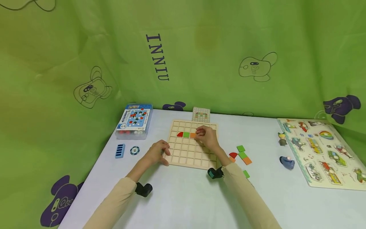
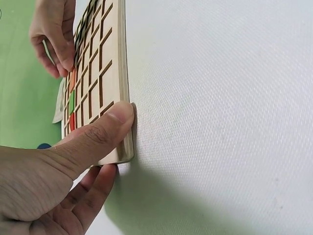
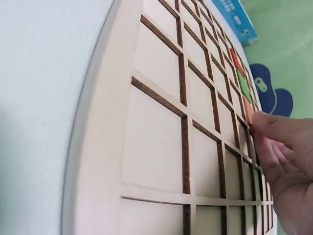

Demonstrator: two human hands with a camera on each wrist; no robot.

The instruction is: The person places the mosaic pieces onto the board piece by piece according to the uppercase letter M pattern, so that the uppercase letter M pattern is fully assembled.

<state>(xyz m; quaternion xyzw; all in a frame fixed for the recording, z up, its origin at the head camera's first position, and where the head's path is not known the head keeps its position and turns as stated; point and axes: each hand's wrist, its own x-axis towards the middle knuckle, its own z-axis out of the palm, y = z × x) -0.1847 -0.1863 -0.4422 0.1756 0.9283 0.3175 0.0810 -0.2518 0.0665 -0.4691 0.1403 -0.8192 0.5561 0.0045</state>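
A wooden grid board (image 1: 187, 156) lies on the table, with a red quarter-circle tile (image 1: 180, 134), a green square tile (image 1: 186, 135) and an orange square tile (image 1: 193, 135) side by side in one row. My right hand (image 1: 207, 137) pinches the orange tile with thumb and fingertips at its cell; the right wrist view shows the thumb tip (image 3: 258, 118) right at it. My left hand (image 1: 157, 152) holds the board's near left corner. In the left wrist view its thumb (image 2: 105, 129) lies over the edge and its other fingers bend around the side.
A pattern card (image 1: 201, 114) lies behind the board. Loose green, orange and red tiles (image 1: 242, 155) are scattered right of it. Further right are small figurines (image 1: 287, 162) and a picture puzzle board (image 1: 310, 152). A boxed set (image 1: 134, 122), blue block (image 1: 120, 151) and round chip (image 1: 134, 150) stand left.
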